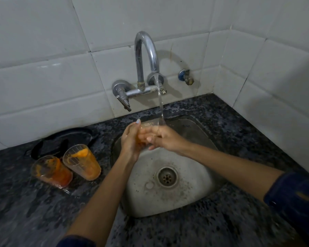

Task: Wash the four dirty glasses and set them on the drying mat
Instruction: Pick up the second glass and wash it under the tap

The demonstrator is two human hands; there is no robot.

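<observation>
Over the steel sink (201, 196), my left hand (130, 145) wraps around a clear glass (147, 126) with orange residue, its rim tilted toward the wall. My right hand (165, 138) has its fingers on and inside that same glass. Water from the tap (146, 50) runs down past the glass rim. Two dirty glasses stand upright on the counter left of the sink: one (82, 162) smeared orange, the other (51, 171) with red-orange residue. A black mat or tray (73, 138) lies behind them against the wall.
The dark speckled counter (239, 132) wraps around the sink and meets white tiled walls at the back and right. A tap lever (123, 101) sticks out at the left, and a small valve (186, 77) sits on the wall at the right. The sink drain (167, 177) is open.
</observation>
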